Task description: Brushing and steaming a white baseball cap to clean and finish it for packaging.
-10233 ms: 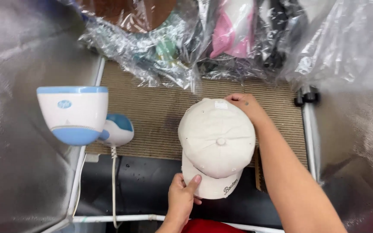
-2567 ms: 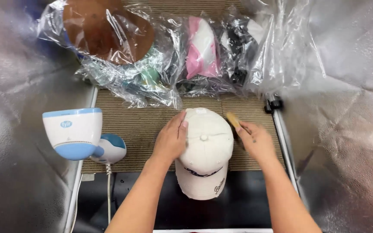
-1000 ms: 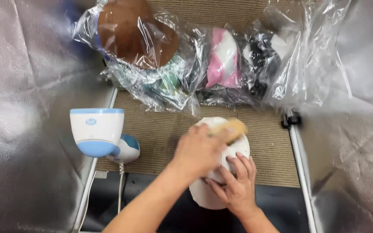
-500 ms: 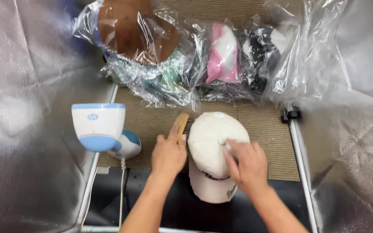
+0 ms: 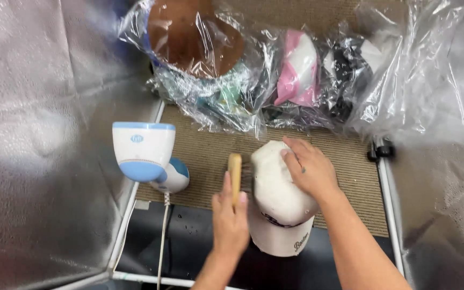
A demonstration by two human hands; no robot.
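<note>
A white baseball cap (image 5: 275, 201) sits upright on a stand over the brown ribbed mat (image 5: 205, 153), its brim pointing toward me. My right hand (image 5: 308, 167) lies flat on the cap's crown, holding it steady. My left hand (image 5: 230, 217) grips a small wooden-handled brush (image 5: 235, 171), whose bristles touch the cap's left side.
A white and blue garment steamer (image 5: 145, 152) stands at the left with its cord (image 5: 162, 236) trailing down. Several hats wrapped in clear plastic (image 5: 253, 70) lie along the back. Silver foil walls (image 5: 38, 134) enclose both sides. White frame rails (image 5: 389, 193) border the mat.
The view has shifted slightly. My right hand has moved up from the cap's right side onto the crown. My left hand has dropped lower, keeping the brush against the cap's left side.
</note>
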